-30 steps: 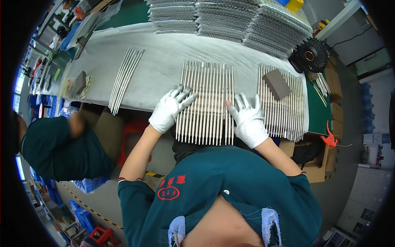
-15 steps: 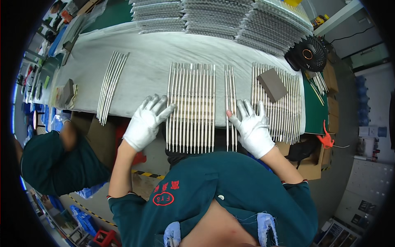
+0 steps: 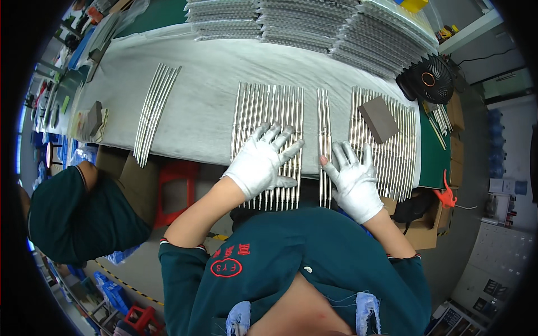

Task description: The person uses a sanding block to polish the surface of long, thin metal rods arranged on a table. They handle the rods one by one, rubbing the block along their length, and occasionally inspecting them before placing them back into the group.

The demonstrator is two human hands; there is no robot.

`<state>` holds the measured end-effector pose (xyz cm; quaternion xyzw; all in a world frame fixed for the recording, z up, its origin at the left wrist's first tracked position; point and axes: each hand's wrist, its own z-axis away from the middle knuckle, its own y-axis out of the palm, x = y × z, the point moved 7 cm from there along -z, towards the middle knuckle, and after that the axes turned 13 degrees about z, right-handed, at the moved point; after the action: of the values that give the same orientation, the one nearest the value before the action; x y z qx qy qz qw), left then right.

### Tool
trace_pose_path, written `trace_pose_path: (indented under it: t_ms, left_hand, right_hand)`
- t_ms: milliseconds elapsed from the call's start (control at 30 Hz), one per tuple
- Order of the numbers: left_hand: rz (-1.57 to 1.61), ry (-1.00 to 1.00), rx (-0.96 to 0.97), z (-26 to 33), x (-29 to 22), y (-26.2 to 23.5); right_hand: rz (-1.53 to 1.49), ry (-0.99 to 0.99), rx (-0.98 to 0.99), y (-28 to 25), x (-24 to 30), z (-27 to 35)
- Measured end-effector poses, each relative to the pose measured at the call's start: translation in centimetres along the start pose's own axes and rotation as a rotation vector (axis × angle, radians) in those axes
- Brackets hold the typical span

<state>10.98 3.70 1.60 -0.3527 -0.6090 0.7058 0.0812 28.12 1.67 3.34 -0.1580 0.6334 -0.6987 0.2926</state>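
Observation:
A row of slim silvery metal rods (image 3: 252, 106) lies side by side on the white cloth, their near ends jutting past the table's edge. My left hand (image 3: 263, 162), in a white glove, rests flat across this row with its fingers spread. To the right lie a few separate rods (image 3: 324, 123). Beside them my gloved right hand (image 3: 353, 182) is spread, its bare-tipped thumb at these few rods and its other fingers close to the right-hand group of rods (image 3: 403, 140). A grey-brown rectangular block (image 3: 379, 119) sits on top of that group.
Another small bundle of rods (image 3: 154, 115) lies on the left of the cloth-covered table (image 3: 196, 95). Stacks of clear ridged plastic trays (image 3: 297, 28) stand at the back. A black fan (image 3: 428, 79) is at the right, and a co-worker in dark green (image 3: 84, 218) is at the left.
My left hand has moved right, from the left edge of the main row of rods to on top of it. My right hand stays by the few separate rods. The view has shifted slightly.

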Motion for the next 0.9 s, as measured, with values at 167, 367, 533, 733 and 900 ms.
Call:
trace_pose_path:
  t_ms: [167,367,533,733,900]
  left_hand:
    - [0.029,0.071,0.012,-1.7,-1.8,1.0]
    - [-0.047,-0.146,-0.137,2.2,4.5,-3.3]
    - [-0.030,-0.176,-0.151,4.0,6.7,-1.6]
    - [0.041,-0.128,-0.154,1.3,3.5,-1.1]
    - [0.067,-0.174,-0.199,3.8,5.1,-3.6]
  right_hand:
    - [0.016,0.020,0.000,0.0,-0.1,-0.1]
    - [-0.022,0.013,-0.031,0.1,-0.1,0.2]
    - [0.010,-0.001,-0.011,0.4,0.2,-0.1]
    - [0.028,-0.009,0.016,0.5,0.5,-0.2]
    - [0.012,0.000,-0.049,1.7,0.5,0.0]
